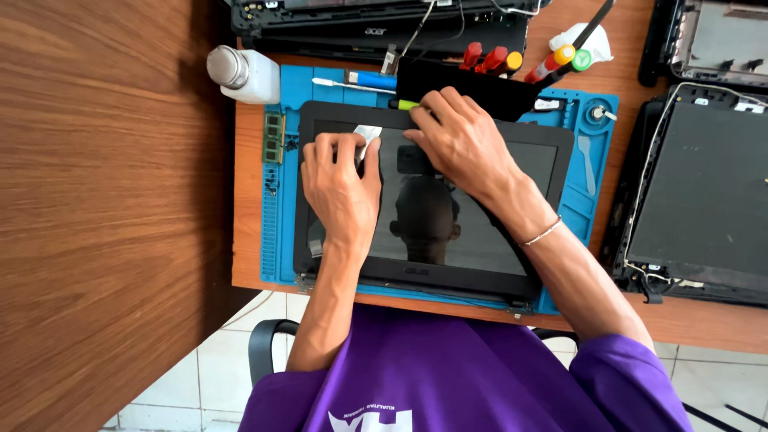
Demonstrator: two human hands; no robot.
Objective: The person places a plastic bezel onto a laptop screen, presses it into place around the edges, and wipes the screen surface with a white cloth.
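At frame centre, a black-framed glossy laptop screen panel (448,216) lies on a blue silicone work mat (280,232) covering a brown wooden desk (704,324); white floor tiles show below. The left hand (342,188) pinches a small white cloth (368,138) against the glass, and the right hand (460,144) rests on the panel's top edge with fingers spread narrowly.

One head-worn camera looks steeply down, close above the desk (704,328); no second view

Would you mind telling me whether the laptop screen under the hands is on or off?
Off: the laptop screen is dark and only mirrors a silhouette, while the left hand presses a white cloth on it.
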